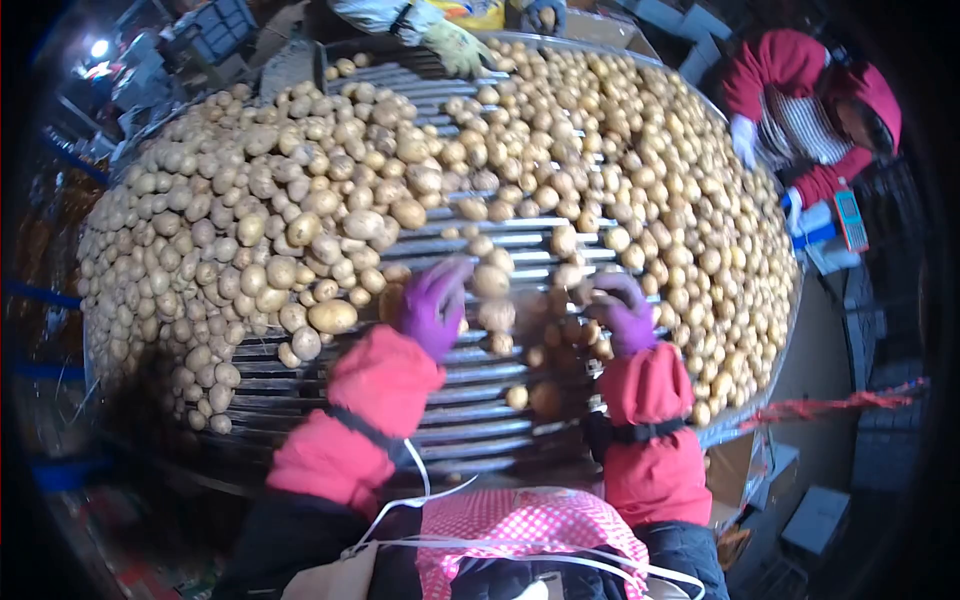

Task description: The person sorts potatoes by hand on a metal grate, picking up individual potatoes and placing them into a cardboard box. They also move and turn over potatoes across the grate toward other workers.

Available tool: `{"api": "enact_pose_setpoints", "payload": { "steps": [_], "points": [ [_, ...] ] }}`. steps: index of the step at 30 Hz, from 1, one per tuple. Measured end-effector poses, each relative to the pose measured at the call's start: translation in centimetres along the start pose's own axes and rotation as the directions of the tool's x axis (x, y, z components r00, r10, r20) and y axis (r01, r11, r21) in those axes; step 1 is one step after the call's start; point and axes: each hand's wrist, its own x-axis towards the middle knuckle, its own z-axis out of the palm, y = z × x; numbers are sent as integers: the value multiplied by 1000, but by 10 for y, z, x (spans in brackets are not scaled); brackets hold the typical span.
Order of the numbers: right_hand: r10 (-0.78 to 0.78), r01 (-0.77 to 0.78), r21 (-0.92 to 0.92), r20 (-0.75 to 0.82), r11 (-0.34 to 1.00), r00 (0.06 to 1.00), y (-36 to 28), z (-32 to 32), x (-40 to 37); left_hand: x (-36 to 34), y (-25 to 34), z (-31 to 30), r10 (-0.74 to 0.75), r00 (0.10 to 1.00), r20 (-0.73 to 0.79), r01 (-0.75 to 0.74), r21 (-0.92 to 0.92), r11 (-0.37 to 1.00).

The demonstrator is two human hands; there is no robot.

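Many potatoes (333, 317) of mixed sizes lie on a slatted metal sorting table (470, 412). My left hand (437, 308), in a purple glove, is over the slats at the left pile's edge, its fingers loosely bent beside a few loose potatoes (497, 315). My right hand (624, 312), also gloved in purple, curves its parted fingers and thumb toward small potatoes (572, 276) at the edge of the right pile. Neither hand visibly grips a potato. Some potatoes between my hands are blurred by motion.
Across the table, another person's gloved hand (458, 48) reaches onto the slats. A person in a red hooded jacket (770, 75) stands at the right rim, near a calculator-like device (850, 220). Red twine (840, 402) stretches at right. White cords (425, 480) hang before my apron.
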Motion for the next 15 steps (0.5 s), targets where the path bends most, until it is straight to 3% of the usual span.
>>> {"api": "enact_pose_setpoints", "payload": {
  "steps": [1, 3, 4, 5, 6, 7, 9, 11, 12, 13, 15],
  "points": [
    [135, -118, 284, -42, 952, 990, -2, -29, -25, 20, -12, 0, -63, 987, 150, 68, -28, 997],
    [114, -54, 591, -65, 805, 991, -3, -56, -77, 58, -39, 16, -163, 885, 437, 11, 331, 944],
    [223, -104, 592, -133, 799, 966, 2, -64, -95, 65, -66, 29, -69, 848, 525, -130, 334, 934],
    [333, -156, 602, -194, 783, 923, 12, -73, -112, 77, -87, 42, -54, 747, 663, -251, 356, 900],
    [209, -115, 526, -122, 843, 970, 28, -76, -129, 87, -94, 48, -65, 651, 757, -330, 359, 873],
    [208, -128, 423, -151, 897, 966, 42, -78, -142, 93, -98, 55, -122, 597, 793, -333, 384, 861],
    [367, -277, 360, -209, 891, 906, 29, -40, -140, 103, -95, 61, -225, 523, 822, -314, 432, 846],
    [190, -238, -174, -253, 956, 949, 37, -10, -120, 105, -88, 59, -284, 528, 801, -230, 456, 860],
    [-45, -45, -468, -179, 882, 983, 38, 1, -109, 105, -85, 57, -310, 540, 782, -169, 462, 871],
    [-247, 149, -704, -39, 694, 968, 38, 13, -96, 103, -80, 52, -341, 557, 757, -89, 463, 882],
    [34, 172, -954, 186, 244, 982, -15, 53, -64, 94, -74, 40, -427, 604, 674, 160, 422, 892]
  ]
}}
